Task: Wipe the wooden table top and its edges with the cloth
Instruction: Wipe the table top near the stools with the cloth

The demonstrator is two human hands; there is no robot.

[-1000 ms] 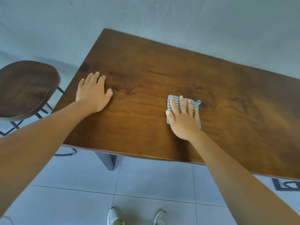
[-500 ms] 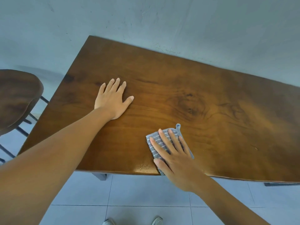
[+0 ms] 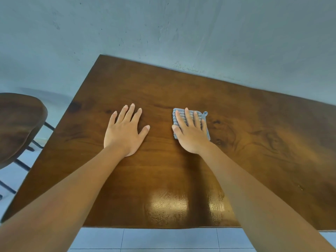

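Observation:
A dark wooden table top fills the middle of the view, its far edge against a wall. A small grey striped cloth with a hanging loop lies folded on it near the centre. My right hand presses flat on the cloth, fingers spread and pointing away from me, covering most of it. My left hand rests flat and bare on the wood to the left of the cloth, about a hand's width away, holding nothing.
A dark wooden stool with black metal legs stands off the table's left end. A pale grey wall runs behind the table. Light floor tiles show below the near edge.
My right hand has pushed the cloth from the near edge back toward the table's middle. The left hand stays flat on the wood. My view has moved closer over the table.

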